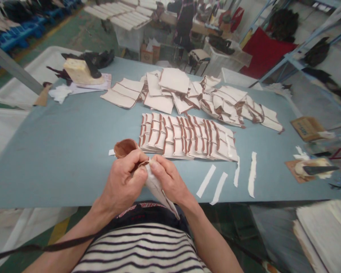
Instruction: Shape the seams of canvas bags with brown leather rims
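Observation:
Both hands meet near the front edge of the blue-grey table [74,159], close to my body. My left hand [126,178] is closed on a folded fabric piece [155,181], with a brown part [125,147] of it bulging above the knuckles. My right hand [169,177] pinches the same piece, thumb and fingers pressed together beside the left thumb. Its pale end hangs down toward my lap. Just beyond the hands lies an overlapping row of cream pieces with brown edging [187,136]. The fingertips hide part of the held piece.
Loose cream pieces [173,81] are heaped behind the row. White strips [206,181] lie right of the hands. At the right stands a pale block with a dark tool [315,168]; a yellowish block [78,71] sits back left. Farther back, a person [184,22] is partly visible.

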Demonstrator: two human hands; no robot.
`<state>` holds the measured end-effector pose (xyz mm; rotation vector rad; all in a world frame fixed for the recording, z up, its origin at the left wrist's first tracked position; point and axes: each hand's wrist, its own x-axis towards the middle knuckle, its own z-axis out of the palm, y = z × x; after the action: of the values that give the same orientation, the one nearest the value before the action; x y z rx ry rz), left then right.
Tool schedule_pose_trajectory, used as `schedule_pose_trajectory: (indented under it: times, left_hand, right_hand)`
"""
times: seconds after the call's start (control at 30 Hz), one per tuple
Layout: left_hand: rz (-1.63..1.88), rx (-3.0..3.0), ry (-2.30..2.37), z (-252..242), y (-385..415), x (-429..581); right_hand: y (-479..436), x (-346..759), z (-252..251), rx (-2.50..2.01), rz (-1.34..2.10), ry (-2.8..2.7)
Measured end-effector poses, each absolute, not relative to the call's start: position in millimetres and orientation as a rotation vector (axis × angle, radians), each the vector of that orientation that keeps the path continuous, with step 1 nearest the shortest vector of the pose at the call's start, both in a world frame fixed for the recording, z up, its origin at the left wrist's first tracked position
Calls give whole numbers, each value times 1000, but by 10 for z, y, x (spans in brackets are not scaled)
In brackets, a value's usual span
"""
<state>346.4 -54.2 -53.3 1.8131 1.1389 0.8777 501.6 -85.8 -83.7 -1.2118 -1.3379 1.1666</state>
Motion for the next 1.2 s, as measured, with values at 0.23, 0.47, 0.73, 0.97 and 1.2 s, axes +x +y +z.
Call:
schedule_pose_trajectory:
  times: [0.23, 0.47, 0.73, 0.97, 1.2]
  left_hand:
    - [786, 1731, 922, -489, -426, 3402]
    - [660, 1803, 846, -367, -277, 3414]
    - [510, 1929, 705, -34, -257, 3253]
    - [625, 2109, 688, 251, -351, 3122]
    - [658, 2144, 851, 259, -504, 3076]
  right_hand:
    - [-823, 5002, -895, -1094, 1231, -1399]
    - [-669, 5198, -823, -1055, 1045, -1668]
    - [-678, 5467, -383, -1012, 615, -1705]
    - [-533, 5359, -121, -676, 354, -2099]
    - [-612, 5353, -16, -832, 793, -2149]
